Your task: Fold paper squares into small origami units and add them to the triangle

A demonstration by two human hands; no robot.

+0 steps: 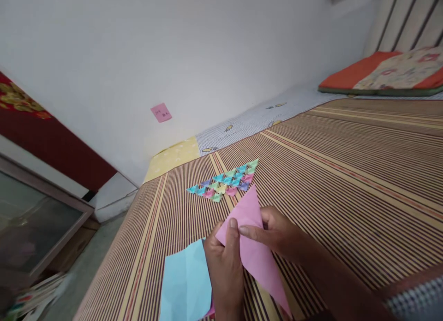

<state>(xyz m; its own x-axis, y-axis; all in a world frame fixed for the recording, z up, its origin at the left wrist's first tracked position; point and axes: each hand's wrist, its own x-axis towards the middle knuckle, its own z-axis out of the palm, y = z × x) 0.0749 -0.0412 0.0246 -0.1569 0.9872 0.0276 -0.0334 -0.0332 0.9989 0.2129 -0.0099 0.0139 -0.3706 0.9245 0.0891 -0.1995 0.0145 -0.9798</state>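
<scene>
Both hands pinch pink paper — fingers curled.

Low at centre frame, left hand and right hand meet, fingers pinched closed, forearms running to the bottom edge.

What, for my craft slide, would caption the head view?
Left hand and right hand pinch pink paper over a striped mat, near a blue sheet and small folded pieces.

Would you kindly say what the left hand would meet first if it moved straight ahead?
Past the pink paper it holds, the left hand would likely meet the triangle of folded pieces.
</scene>
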